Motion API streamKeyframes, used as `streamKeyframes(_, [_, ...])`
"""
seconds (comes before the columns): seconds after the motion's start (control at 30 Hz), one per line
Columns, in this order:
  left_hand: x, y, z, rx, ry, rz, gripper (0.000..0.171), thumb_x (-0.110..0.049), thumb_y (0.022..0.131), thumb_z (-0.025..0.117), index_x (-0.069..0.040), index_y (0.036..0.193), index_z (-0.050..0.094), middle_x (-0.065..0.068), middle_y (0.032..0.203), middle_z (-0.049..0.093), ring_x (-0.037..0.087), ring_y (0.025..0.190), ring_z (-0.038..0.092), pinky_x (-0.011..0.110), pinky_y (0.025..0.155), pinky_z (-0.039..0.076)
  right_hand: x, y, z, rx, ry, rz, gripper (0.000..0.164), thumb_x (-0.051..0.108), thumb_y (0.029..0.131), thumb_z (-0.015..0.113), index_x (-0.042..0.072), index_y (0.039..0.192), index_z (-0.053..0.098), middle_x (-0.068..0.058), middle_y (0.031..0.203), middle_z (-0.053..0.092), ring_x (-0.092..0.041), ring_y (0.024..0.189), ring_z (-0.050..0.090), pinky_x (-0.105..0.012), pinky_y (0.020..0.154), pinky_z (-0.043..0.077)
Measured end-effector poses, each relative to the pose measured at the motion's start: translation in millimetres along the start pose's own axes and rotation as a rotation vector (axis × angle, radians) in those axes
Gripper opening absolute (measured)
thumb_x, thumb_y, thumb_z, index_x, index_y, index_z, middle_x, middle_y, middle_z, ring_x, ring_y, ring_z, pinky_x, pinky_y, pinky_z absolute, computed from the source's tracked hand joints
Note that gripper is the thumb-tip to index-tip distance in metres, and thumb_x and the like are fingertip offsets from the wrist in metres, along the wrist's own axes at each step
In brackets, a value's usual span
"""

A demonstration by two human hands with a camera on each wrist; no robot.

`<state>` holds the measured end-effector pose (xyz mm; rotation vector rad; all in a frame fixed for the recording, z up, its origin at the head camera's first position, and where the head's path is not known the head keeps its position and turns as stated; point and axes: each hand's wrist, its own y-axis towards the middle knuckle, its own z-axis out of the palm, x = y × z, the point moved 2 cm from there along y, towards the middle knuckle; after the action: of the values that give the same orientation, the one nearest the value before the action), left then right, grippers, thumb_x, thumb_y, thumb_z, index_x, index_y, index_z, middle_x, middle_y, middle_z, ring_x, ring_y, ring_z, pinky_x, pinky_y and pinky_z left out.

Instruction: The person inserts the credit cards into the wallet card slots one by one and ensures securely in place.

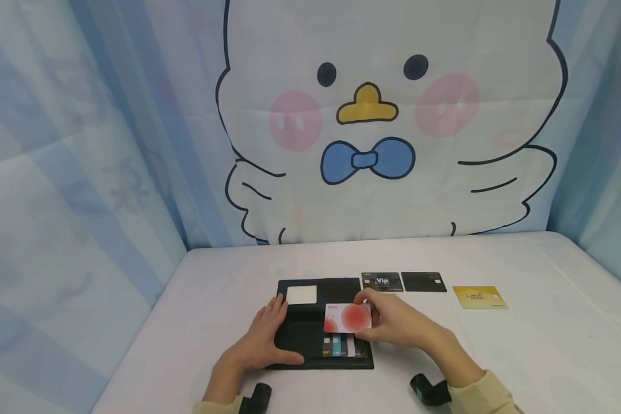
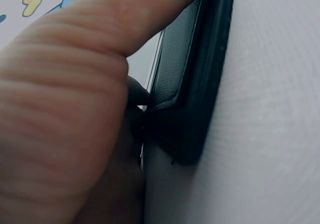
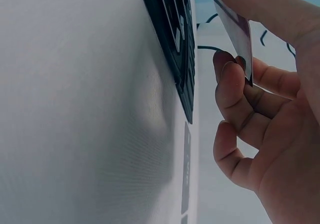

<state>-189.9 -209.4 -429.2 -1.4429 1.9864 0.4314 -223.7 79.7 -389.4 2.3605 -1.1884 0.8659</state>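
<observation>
A black wallet [image 1: 297, 338] lies unfolded on the table, with several cards [image 1: 336, 347] tucked in slots at its lower right and a white panel [image 1: 302, 295] at its upper left. My left hand [image 1: 256, 342] rests along the wallet's left side, fingers extended and thumb over the lower part. In the left wrist view the thumb lies across the wallet's edge [image 2: 192, 99]. Over the right half of the wallet, my right hand [image 1: 401, 321] pinches a white card with red circles [image 1: 356, 318] by its right end. The right wrist view shows this card [image 3: 237, 32] between thumb and fingers, raised above the table.
Behind my right hand lie a black card marked Vip [image 1: 382, 281] and a plain black card [image 1: 424, 282], side by side. A gold card [image 1: 480, 297] is farther right. The white tabletop [image 1: 559, 339] meets a patterned curtain [image 1: 367, 207] at the back.
</observation>
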Motion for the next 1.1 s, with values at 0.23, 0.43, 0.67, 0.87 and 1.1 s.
streamKeyframes(0.23, [-0.5,0.6,0.6,-0.003,0.000,-0.014,0.119,-0.048,0.074,0.087,0.006,0.157,0.022,0.022,0.166,0.008,0.036,0.153,0.003,0.055,0.121,0.003,1.1,1.3,4.2,0.011,-0.006,0.003,0.051,0.024,0.081,0.086,0.007,0.121,0.059,0.004,0.084,0.056,-0.016,0.076,0.053,-0.027,0.062,0.049])
streamKeyframes(0.43, [-0.3,0.8,0.7,-0.002,0.003,-0.014,0.119,-0.048,0.074,0.087,0.006,0.157,0.022,0.022,0.166,0.008,0.037,0.153,0.003,0.055,0.121,0.003,2.3,1.8,7.7,0.017,-0.006,-0.016,0.051,0.024,0.081,0.086,0.006,0.121,0.060,0.005,0.086,0.056,-0.015,0.077,0.053,-0.026,0.063,0.049])
streamKeyframes(0.67, [0.6,1.6,0.8,-0.004,0.006,-0.015,0.119,-0.049,0.074,0.087,0.006,0.157,0.022,0.022,0.166,0.008,0.036,0.153,0.003,0.055,0.122,0.003,3.3,2.6,9.4,0.023,-0.022,-0.039,0.049,0.025,0.082,0.085,0.007,0.120,0.060,0.006,0.083,0.056,-0.013,0.075,0.053,-0.026,0.062,0.048])
streamKeyframes(0.87, [2.4,3.1,1.4,-0.006,0.011,-0.012,0.120,-0.050,0.073,0.087,0.006,0.157,0.022,0.022,0.166,0.008,0.037,0.153,0.004,0.055,0.121,0.002,3.9,2.4,10.0,0.018,-0.037,-0.036,0.048,0.024,0.082,0.085,0.007,0.119,0.060,0.007,0.082,0.055,-0.012,0.073,0.053,-0.026,0.062,0.048])
streamKeyframes(1.1, [3.6,3.6,1.8,-0.005,0.012,-0.012,0.119,-0.050,0.074,0.087,0.006,0.157,0.022,0.022,0.166,0.008,0.037,0.153,0.004,0.055,0.121,0.002,7.8,2.9,14.0,0.014,-0.041,-0.015,0.050,0.026,0.081,0.085,0.006,0.119,0.061,0.007,0.080,0.056,-0.013,0.072,0.053,-0.026,0.062,0.048])
